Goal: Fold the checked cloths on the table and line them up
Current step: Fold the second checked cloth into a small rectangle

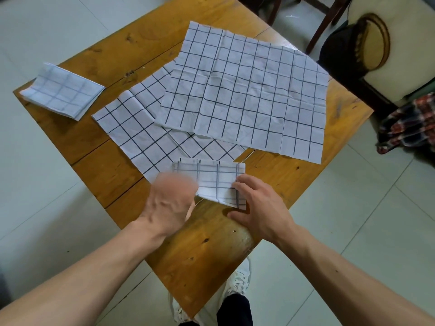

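A small folded checked cloth (pixel 215 182) lies near the table's front corner. My left hand (pixel 169 203) is blurred and lies over the cloth's left end, fingers stretched forward. My right hand (pixel 256 208) rests its fingertips on the cloth's right edge, with the thumb on the wood. A large open checked cloth (pixel 244 90) is spread flat across the middle and right. It overlaps a second open checked cloth (pixel 141 128) lying at an angle beneath it. Another folded checked cloth (pixel 62 90) sits at the far left corner.
The wooden table (pixel 200 250) stands corner-on to me on a pale tiled floor. A chair with a round cushion (pixel 376 55) stands at the right rear. A dark plaid fabric (pixel 409 128) lies beside it. My shoe (pixel 237 281) shows under the near corner.
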Demonstrator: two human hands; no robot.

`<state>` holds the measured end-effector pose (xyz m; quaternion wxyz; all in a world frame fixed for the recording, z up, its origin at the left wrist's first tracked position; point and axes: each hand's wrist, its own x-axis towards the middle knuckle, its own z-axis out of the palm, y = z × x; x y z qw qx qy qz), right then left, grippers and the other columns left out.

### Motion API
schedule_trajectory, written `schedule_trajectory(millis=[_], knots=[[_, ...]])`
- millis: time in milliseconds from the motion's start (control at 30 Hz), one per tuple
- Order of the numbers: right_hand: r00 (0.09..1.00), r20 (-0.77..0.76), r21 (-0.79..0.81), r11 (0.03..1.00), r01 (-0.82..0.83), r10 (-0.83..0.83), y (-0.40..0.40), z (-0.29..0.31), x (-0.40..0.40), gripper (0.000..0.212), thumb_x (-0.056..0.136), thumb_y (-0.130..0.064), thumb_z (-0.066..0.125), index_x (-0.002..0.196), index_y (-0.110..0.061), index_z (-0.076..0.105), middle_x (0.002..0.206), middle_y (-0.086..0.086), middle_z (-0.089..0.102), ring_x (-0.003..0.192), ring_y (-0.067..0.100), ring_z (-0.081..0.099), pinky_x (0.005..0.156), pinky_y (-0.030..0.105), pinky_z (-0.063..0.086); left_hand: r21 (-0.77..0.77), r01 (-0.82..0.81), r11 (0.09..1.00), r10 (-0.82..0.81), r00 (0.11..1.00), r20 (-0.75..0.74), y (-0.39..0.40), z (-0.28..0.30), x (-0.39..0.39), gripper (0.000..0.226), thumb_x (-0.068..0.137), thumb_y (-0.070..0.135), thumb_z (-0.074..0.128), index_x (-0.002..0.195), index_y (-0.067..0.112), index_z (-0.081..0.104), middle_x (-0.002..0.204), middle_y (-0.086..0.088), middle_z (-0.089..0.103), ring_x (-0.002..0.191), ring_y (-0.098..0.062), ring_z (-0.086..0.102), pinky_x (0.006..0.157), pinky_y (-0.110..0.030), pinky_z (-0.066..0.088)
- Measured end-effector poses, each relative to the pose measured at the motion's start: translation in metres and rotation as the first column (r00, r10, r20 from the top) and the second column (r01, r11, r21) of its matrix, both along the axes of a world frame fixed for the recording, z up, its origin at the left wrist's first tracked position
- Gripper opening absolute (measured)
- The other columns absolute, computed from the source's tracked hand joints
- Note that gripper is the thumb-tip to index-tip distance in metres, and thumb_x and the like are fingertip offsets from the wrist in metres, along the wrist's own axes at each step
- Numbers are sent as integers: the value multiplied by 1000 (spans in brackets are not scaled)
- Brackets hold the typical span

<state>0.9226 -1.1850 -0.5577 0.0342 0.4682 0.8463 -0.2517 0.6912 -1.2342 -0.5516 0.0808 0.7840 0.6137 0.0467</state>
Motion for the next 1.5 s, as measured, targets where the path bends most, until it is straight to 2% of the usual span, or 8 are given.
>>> schedule_trajectory(millis=[67, 200, 367, 600, 767, 1067, 1233, 1500], knots=[[1000, -12, 75, 997, -19, 20, 0, 15, -6, 46, 84, -46, 70, 124, -25, 60, 131, -2, 56, 121, 18, 50, 102, 36, 44, -1, -59, 998, 59, 997, 48, -2, 21, -5, 14, 71, 2, 72, 72, 13, 64, 68, -3, 62, 60, -21, 55, 70, -38, 47], [991, -118, 196, 980, -37, 61, -2, 78, -24, 6, 91, -26, 66, 95, -22, 69, 90, -5, 63, 81, 15, 54, 72, 33, 49, -6, -125, 992, 125, 984, 125, -16, 88, -15, 12, 74, 6, 75, 73, 14, 66, 65, 1, 59, 57, -17, 52, 64, -35, 46], [983, -148, 229, 971, -73, 109, -9, 194, -45, 5, 91, -22, 66, 94, -19, 68, 88, -3, 62, 79, 16, 55, 70, 34, 50, 40, -187, 981, 176, 965, 196, -36, 199, -44, 9, 79, 12, 73, 75, 16, 66, 69, 1, 63, 61, -17, 56, 63, -34, 48], [973, -195, 265, 962, -70, 124, -47, 359, -59, 7, 95, -25, 58, 95, -21, 64, 93, -6, 61, 80, 14, 54, 68, 38, 52, 173, -103, 979, 64, 974, 215, -84, 348, -64, 11, 89, 21, 69, 79, 17, 70, 74, 3, 66, 66, -17, 59, 56, -32, 50], [970, -157, 341, 932, -122, 185, -62, 434, -62, 8, 95, -29, 58, 96, -23, 64, 94, -10, 60, 80, 9, 55, 70, 35, 53, 291, -98, 952, 35, 976, 215, -102, 414, -70, 5, 87, 24, 73, 85, 18, 73, 81, 3, 70, 71, -14, 60, 61, -30, 52], [929, -303, 443, 894, -60, 213, -56, 485, -59, 7, 95, -27, 60, 93, -22, 65, 93, -8, 63, 81, 11, 56, 71, 36, 53, 385, -183, 905, 93, 967, 239, -107, 463, -72, 3, 85, 22, 76, 85, 23, 74, 80, 9, 70, 67, -9, 59, 61, -24, 45], [903, -334, 487, 870, -81, 271, -52, 494, -70, 9, 96, -27, 57, 95, -23, 64, 93, -8, 63, 82, 11, 56, 68, 34, 53, 380, -210, 901, 115, 959, 259, -106, 479, -85, 31, 92, 40, 48, 91, 24, 75, 88, 12, 72, 75, -11, 64, 65, -29, 54], [875, -366, 482, 869, -113, 317, -47, 504, -140, 8, 94, -25, 61, 92, -20, 67, 88, -6, 62, 75, 11, 53, 63, 34, 51, 390, -332, 859, 201, 919, 340, -119, 478, -153, 17, 87, 27, 58, 92, 26, 74, 88, 14, 71, 77, -13, 65, 68, -31, 54]])
